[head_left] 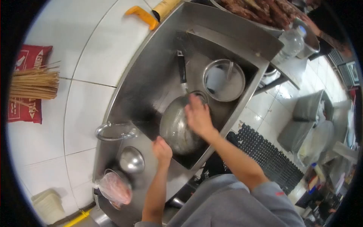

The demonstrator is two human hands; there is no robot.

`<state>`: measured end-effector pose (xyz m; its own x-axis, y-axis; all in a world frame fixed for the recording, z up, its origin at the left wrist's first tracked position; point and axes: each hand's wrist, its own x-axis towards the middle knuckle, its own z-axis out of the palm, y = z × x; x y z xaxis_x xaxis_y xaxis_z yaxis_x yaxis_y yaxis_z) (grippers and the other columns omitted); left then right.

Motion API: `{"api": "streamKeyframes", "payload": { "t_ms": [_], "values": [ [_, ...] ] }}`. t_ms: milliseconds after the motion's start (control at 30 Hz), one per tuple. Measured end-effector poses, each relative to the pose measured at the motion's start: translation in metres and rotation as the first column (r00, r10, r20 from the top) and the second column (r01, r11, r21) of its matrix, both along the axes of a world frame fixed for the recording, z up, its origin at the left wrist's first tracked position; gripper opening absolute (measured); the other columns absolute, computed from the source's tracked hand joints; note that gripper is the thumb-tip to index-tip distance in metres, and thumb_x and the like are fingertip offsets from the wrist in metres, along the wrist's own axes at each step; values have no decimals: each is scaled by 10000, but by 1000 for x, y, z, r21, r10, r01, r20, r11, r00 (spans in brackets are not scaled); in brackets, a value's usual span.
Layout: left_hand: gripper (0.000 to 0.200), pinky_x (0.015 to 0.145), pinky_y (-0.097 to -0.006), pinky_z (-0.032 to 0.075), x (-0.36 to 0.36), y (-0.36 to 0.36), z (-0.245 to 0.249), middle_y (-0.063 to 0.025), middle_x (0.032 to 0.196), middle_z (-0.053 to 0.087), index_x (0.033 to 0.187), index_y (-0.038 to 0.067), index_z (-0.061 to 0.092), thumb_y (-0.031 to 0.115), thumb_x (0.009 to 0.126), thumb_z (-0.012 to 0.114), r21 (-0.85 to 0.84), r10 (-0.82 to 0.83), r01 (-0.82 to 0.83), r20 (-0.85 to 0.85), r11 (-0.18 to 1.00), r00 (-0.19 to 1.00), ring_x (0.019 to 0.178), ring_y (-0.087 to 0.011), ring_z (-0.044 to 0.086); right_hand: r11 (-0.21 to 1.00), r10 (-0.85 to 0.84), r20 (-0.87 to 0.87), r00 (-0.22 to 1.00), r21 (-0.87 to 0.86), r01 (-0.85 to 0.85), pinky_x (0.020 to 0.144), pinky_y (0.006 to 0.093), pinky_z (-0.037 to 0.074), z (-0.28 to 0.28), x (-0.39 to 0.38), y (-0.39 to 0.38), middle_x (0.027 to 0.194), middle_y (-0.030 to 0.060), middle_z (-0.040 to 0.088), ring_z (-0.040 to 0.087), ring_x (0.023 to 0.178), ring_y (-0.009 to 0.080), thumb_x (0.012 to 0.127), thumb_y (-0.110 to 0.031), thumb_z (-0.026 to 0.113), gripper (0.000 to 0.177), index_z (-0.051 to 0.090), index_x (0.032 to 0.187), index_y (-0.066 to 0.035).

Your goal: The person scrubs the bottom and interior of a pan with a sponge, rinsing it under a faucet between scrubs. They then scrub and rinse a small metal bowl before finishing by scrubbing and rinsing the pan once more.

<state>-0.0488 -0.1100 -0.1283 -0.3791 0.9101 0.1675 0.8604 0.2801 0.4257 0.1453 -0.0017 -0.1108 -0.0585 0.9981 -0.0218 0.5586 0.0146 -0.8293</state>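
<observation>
A metal pan (174, 120) lies in the sink (132, 89), its rounded, wet-looking outer side up. A black handle (182, 68) reaches from its far side toward the back of the basin. My left hand (162, 148) is closed at the pan's near left edge, the fingers curled by the rim. Stretched over the pan's right part is my right hand (198, 116), fingers extended and pointing away from me. Just beyond it, a round metal pot (224, 80) with a light-coloured piece inside stands in the basin.
On the left ledge are a faucet (116, 131), an upturned metal bowl (132, 159) and a plastic bag of pinkish food (115, 188). A plastic bottle (292, 43) stands beyond the right corner, near a basin of meat (261, 11). A black mat (264, 155) covers some floor.
</observation>
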Motion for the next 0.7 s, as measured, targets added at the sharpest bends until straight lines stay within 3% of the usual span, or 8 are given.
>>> {"api": "streamKeyframes", "payload": {
  "t_ms": [33, 100, 233, 300, 433, 500, 600, 700],
  "values": [
    [457, 780, -513, 418, -1, 0, -4, -269, 790, 627, 742, -36, 606, 250, 1016, 377, -27, -8, 9, 30, 1000, 1000, 817, -452, 557, 967, 61, 239, 969, 226, -117, 1098, 658, 270, 12, -19, -27, 1510, 162, 413, 325, 1440, 311, 1012, -309, 439, 499, 459, 1415, -15],
    [461, 795, -514, 424, -5, -6, -7, -270, 803, 632, 752, -35, 612, 258, 1016, 372, -6, -88, 87, -17, 996, 996, 827, -455, 560, 871, 338, 193, 921, 306, -384, 1087, 678, 272, 47, -30, -69, 1509, 79, 424, 339, 1427, 321, 974, -316, 513, 424, 590, 1314, -75],
    [458, 825, -532, 433, 5, 0, 4, -273, 826, 639, 808, -27, 625, 280, 1014, 355, 7, -33, 33, -13, 999, 999, 849, -465, 567, 914, 230, 389, 892, 229, -336, 1104, 653, 271, 18, -3, -9, 1511, 54, 422, 351, 1417, 312, 961, -280, 545, 441, 549, 1369, -111],
    [440, 838, -541, 431, -3, -4, -2, -276, 829, 639, 844, -19, 621, 282, 1011, 348, -59, 2, -3, -21, 998, 1000, 859, -476, 568, 998, 53, 17, 998, 22, -53, 1104, 647, 275, -15, 2, 15, 1507, 66, 415, 347, 1412, 331, 951, -245, 560, 445, 538, 1374, -106],
    [423, 824, -533, 432, -2, -7, -4, -285, 789, 626, 783, -6, 585, 245, 1011, 333, -63, -58, 59, 22, 996, 998, 837, -481, 571, 782, 503, 283, 817, 254, -569, 1143, 635, 211, 51, -14, -61, 1506, 16, 431, 315, 1442, 282, 950, -284, 571, 433, 565, 1350, -118],
    [425, 823, -527, 433, 1, 1, 4, -284, 767, 621, 755, 0, 573, 234, 1011, 326, -34, -82, 83, 32, 996, 996, 815, -483, 571, 792, 435, 362, 824, 282, -542, 1150, 635, 188, 34, -4, -42, 1508, 34, 435, 309, 1449, 294, 960, -297, 558, 468, 526, 1391, -118],
    [438, 811, -501, 426, 5, 4, 13, -267, 669, 574, 746, -30, 565, 219, 1021, 334, 21, -96, 94, 94, 995, 991, 689, -468, 535, 989, 142, 66, 988, -44, -139, 1143, 660, 157, -7, 14, 10, 1559, 63, 379, 274, 1469, 343, 970, -290, 541, 550, 419, 1479, -121],
    [443, 820, -506, 422, 0, 2, -1, -272, 691, 584, 733, -19, 555, 224, 1022, 324, 8, -99, 98, 33, 995, 995, 706, -474, 533, 941, 254, 198, 947, 174, -289, 1139, 665, 158, 19, -3, -50, 1561, 61, 380, 263, 1471, 360, 968, -259, 542, 537, 427, 1474, -118]
  ]
}}
